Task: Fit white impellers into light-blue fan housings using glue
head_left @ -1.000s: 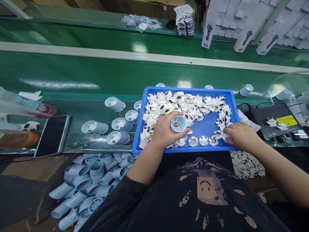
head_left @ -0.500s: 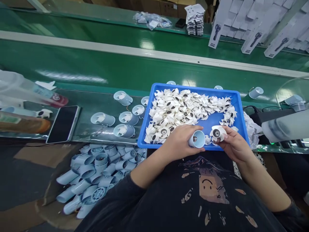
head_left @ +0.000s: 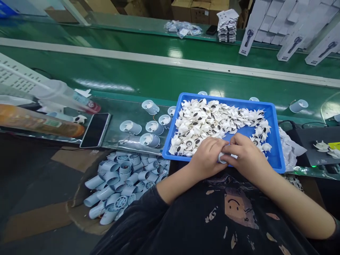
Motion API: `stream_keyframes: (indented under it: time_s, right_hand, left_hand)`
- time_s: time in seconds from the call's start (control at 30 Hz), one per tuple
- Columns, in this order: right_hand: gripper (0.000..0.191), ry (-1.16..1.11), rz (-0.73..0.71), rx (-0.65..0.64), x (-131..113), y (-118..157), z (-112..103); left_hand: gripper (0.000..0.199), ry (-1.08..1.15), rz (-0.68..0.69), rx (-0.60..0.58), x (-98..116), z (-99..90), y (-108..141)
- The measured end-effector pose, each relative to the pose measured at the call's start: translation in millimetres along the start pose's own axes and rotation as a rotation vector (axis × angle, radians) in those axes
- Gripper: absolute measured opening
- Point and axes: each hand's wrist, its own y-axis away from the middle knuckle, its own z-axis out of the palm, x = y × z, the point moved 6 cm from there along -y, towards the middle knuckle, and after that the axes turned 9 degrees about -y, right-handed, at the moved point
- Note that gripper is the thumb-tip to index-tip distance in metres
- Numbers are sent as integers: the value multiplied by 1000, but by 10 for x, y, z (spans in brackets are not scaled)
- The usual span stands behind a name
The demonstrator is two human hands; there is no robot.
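Note:
Over the near edge of the blue tray [head_left: 279, 141], my two hands meet. My left hand [head_left: 208, 156] is wrapped round a light blue cylindrical housing [head_left: 222, 158], of which only a small part shows. At the housing's open end, the fingers of my right hand [head_left: 245, 154] are closed and pressed in. The white fan wheel in them is almost wholly covered by the fingers, so I cannot tell how deep it sits. Behind my hands, the tray holds a heap of white fan wheels [head_left: 204, 120] with dark round hubs.
Several blue housings with white wheels inside [head_left: 150, 140] stand left of the tray. Further left lie a phone [head_left: 95, 130] and bottles. Below is a box of loose blue housings [head_left: 124, 187]. White product boxes [head_left: 253, 26] stand at the back right; crumpled white plastic [head_left: 289, 148] lies right of the tray.
My right hand has brought the fan wheel left to the housing's mouth, and both hands now touch. The housing is turned and more covered. The whole view has shifted slightly.

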Motion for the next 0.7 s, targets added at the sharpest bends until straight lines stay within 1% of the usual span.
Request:
stream_keyframes:
  time_s: [0.1, 0.17, 0.2, 0.23, 0.27, 0.3, 0.33, 0.37, 0.4, 0.47, 0.53, 0.57, 0.63, 0.7]
  right_hand:
    - [17, -69, 6, 65, 14, -9, -3]
    - [21, -98, -13, 111, -28, 36, -74]
    - [22, -135, -28, 111, -52, 78, -114]
    - [22, -190, -42, 101, -70, 133, -157]
    - [20, -250, -52, 93, -74, 201, -204]
    - [18, -303, -54, 93, -61, 277, -251]
    - [16, -334, -46, 113, -29, 358, -300]
    - [15, -329, -27, 149, 20, 436, -344]
    - [15, -306, -7, 193, 74, 507, -379]
    - [15, -244, 26, 271, 169, 610, -401]
    - [13, -210, 25, 310, 204, 651, -368]
    - [13, -200, 11, 320, 198, 659, -346]
    - [14, -180, -23, 336, 166, 684, -315]
    - [16, -142, -48, 372, 141, 763, -340]
  left_hand:
    - [27, -54, 10, 13, 21, -40, 10]
    - [29, -90, 37, -1, 45, -89, 14]
    - [31, -106, 47, -11, 33, -123, 10]
    - [34, -121, 47, -22, -10, -166, -4]
    - [40, -137, 34, -29, -97, -218, -31]
    - [47, -160, -2, -29, -235, -282, -78]
    - [54, -194, -67, -24, -431, -357, -144]
    - [60, -239, -157, -15, -677, -441, -227]
    - [62, -289, -267, -8, -960, -528, -323]
    - [61, -378, -514, -11, -1572, -692, -519]
    - [63, -418, -746, -41, -2131, -798, -675]
    - [67, -423, -843, -70, -2361, -818, -726]
    - [73, -412, -958, -127, -2692, -797, -796]
    - [74, -391, -988, -180, -2860, -729, -838]
